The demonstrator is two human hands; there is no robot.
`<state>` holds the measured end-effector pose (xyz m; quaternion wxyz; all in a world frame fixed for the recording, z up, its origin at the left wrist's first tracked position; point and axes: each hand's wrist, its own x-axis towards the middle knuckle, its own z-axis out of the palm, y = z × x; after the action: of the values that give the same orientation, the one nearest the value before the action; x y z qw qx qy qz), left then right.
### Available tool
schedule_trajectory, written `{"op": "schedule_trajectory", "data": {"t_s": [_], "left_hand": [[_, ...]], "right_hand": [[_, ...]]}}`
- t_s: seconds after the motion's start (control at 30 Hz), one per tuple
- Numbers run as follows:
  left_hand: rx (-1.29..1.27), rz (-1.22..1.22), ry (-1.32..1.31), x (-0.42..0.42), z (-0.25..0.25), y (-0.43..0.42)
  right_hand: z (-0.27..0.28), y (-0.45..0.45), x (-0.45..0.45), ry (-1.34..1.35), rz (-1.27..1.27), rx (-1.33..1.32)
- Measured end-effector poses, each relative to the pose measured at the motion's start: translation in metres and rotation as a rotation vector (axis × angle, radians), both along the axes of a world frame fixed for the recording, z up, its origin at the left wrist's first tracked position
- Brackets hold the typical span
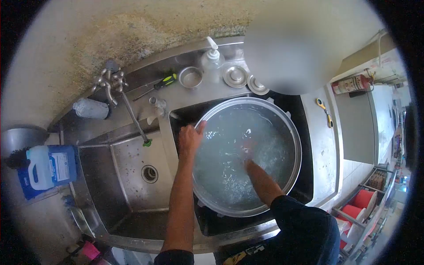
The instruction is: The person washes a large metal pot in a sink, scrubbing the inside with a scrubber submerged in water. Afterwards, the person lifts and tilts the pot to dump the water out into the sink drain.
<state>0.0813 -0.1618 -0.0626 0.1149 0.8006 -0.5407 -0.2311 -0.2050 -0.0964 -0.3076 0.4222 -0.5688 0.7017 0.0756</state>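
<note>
A large round metal pot (298, 152), filled with cloudy water (221, 154), sits in the right sink basin. My left hand (191, 138) is closed on the pot's left rim, thumb at the inner side and the other fingers outside. Dipped below the surface near the middle is my right hand (248, 148); it shows only as a blurred reddish patch. Its fingers, and whatever they may hold, are hidden. Ripples and bright glints spread around that wrist.
The left basin (132, 176) has a drain. A tap (108, 84) with a long spout stands behind it. Along the back ledge are a screwdriver (157, 85), a small metal bowl (191, 77) and a pump bottle (213, 59). Scissors (324, 112) lie right; a blue-liquid jug (51, 165) stands left.
</note>
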Motion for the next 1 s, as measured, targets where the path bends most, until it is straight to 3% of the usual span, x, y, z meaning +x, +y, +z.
{"op": "schedule_trajectory", "data": {"t_s": [0.17,0.23,0.43,0.67,0.87,0.93,1.0], "left_hand": [[-0.106,-0.004,-0.082,-0.004,-0.002,0.002],[-0.025,0.038,0.036,-0.004,0.000,0.002],[-0.010,-0.016,-0.092,-0.011,0.024,0.003],[-0.023,-0.058,-0.075,-0.007,0.014,0.003],[-0.081,0.007,-0.054,-0.008,0.022,0.003],[0.039,0.005,0.012,-0.009,0.030,0.001],[-0.005,-0.006,-0.027,-0.004,0.003,0.004]], "right_hand": [[0.019,0.069,0.035,-0.214,0.285,0.000],[0.033,0.099,0.031,-0.291,0.408,0.037],[0.066,0.133,-0.053,-0.230,0.650,0.235],[0.032,0.067,-0.099,0.056,0.408,0.215],[-0.021,0.018,-0.020,0.049,0.082,0.073],[-0.030,0.015,0.016,-0.020,0.072,0.031],[-0.024,0.020,0.054,-0.125,0.128,-0.017]]}}
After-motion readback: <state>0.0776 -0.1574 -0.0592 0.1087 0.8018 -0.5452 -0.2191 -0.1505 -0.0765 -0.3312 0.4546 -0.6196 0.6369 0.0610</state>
